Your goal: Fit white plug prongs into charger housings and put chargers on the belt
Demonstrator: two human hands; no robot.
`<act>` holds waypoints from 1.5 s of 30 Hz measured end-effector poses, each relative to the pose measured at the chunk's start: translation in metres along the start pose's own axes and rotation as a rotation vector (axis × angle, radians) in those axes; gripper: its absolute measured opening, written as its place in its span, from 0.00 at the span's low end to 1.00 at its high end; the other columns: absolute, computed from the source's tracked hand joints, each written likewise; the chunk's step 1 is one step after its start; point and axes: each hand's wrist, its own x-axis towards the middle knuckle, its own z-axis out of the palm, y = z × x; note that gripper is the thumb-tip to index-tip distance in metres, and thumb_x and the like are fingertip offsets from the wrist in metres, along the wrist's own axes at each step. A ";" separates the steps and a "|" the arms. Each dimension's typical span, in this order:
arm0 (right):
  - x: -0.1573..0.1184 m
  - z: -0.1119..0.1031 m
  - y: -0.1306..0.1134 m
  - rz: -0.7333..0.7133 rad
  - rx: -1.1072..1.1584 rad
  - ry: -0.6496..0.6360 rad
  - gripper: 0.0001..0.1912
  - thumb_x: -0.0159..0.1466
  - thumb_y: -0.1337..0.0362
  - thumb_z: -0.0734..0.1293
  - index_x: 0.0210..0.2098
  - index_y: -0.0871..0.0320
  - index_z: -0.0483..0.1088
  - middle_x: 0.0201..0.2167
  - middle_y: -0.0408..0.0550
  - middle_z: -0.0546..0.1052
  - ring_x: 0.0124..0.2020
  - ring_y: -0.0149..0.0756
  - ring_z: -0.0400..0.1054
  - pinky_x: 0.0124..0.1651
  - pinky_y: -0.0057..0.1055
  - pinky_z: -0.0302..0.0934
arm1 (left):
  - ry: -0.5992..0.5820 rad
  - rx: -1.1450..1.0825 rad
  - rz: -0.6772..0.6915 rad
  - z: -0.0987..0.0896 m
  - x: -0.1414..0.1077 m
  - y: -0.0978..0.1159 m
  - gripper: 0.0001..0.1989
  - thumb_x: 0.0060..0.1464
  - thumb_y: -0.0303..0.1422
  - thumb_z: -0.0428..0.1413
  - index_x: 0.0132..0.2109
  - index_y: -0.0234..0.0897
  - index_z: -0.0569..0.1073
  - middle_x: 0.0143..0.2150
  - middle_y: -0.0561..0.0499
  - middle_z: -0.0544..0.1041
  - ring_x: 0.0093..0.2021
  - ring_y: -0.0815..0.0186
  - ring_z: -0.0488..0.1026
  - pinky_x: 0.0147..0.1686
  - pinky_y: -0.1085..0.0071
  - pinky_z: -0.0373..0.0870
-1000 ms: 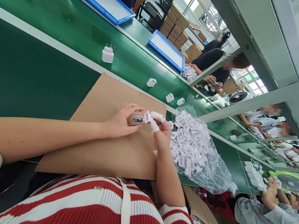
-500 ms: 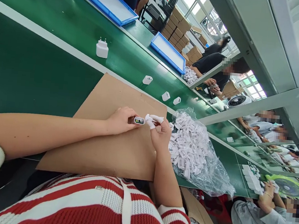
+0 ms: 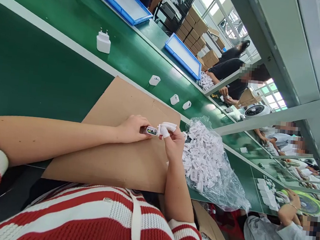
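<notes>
My left hand [image 3: 130, 129] is closed around a white charger housing [image 3: 151, 131]. Its open oval end faces right and shows a circuit board inside. White finger cots [image 3: 168, 127] cover fingertips of my right hand [image 3: 174, 144], which pinches a small white plastic piece [image 3: 159, 129] right beside that open end. Whether the piece touches the housing is hard to tell. Both hands are above a brown cardboard sheet [image 3: 110, 160]. To the right of my right hand, a clear plastic bag [image 3: 227, 187] holds a heap of small white plastic parts [image 3: 202, 154].
On the green conveyor belt [image 3: 73, 21] stand a white plug charger [image 3: 103, 41] and several open white housings [image 3: 154, 80]. Blue-rimmed trays [image 3: 183, 56] lie beyond. A metal frame post [image 3: 241, 124] slants across the right. Co-workers sit across and to the right, near a green fan [image 3: 310, 204].
My right hand has brought the small white piece up close to the housing's open end. The plug charger and housings on the belt have shifted left. A co-worker at right has raised an arm.
</notes>
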 end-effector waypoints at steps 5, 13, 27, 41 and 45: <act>0.000 -0.004 0.002 -0.038 -0.062 -0.061 0.12 0.59 0.59 0.75 0.43 0.52 0.78 0.44 0.47 0.78 0.44 0.38 0.77 0.50 0.37 0.73 | -0.002 0.011 0.006 0.000 0.000 -0.002 0.18 0.56 0.49 0.59 0.44 0.40 0.81 0.43 0.47 0.81 0.46 0.53 0.74 0.48 0.58 0.66; -0.001 -0.003 -0.006 -0.326 -0.848 -0.213 0.13 0.66 0.68 0.65 0.48 0.53 0.78 0.40 0.50 0.74 0.46 0.42 0.68 0.49 0.38 0.66 | -0.034 0.020 0.020 -0.003 0.003 0.000 0.17 0.57 0.49 0.58 0.34 0.39 0.78 0.39 0.46 0.80 0.43 0.54 0.73 0.45 0.59 0.66; -0.001 0.006 -0.015 -0.367 -1.084 -0.263 0.14 0.60 0.78 0.61 0.36 0.55 0.72 0.36 0.48 0.71 0.39 0.41 0.63 0.42 0.34 0.58 | -0.031 0.005 0.028 -0.002 0.003 0.001 0.16 0.56 0.47 0.58 0.32 0.39 0.77 0.38 0.47 0.79 0.41 0.56 0.73 0.43 0.61 0.65; 0.019 0.010 -0.032 -0.192 -1.132 -0.383 0.11 0.53 0.77 0.62 0.24 0.55 0.71 0.28 0.43 0.66 0.30 0.34 0.61 0.30 0.31 0.49 | -0.038 0.035 0.027 0.000 0.000 -0.005 0.17 0.57 0.50 0.59 0.35 0.41 0.79 0.38 0.47 0.80 0.42 0.55 0.74 0.43 0.60 0.66; 0.011 0.008 -0.015 -0.151 -0.894 -0.270 0.17 0.58 0.74 0.64 0.41 0.54 0.78 0.35 0.44 0.74 0.37 0.36 0.69 0.40 0.29 0.61 | -0.036 0.048 0.013 -0.001 -0.001 -0.002 0.18 0.55 0.51 0.59 0.36 0.41 0.80 0.39 0.47 0.80 0.43 0.54 0.75 0.44 0.60 0.69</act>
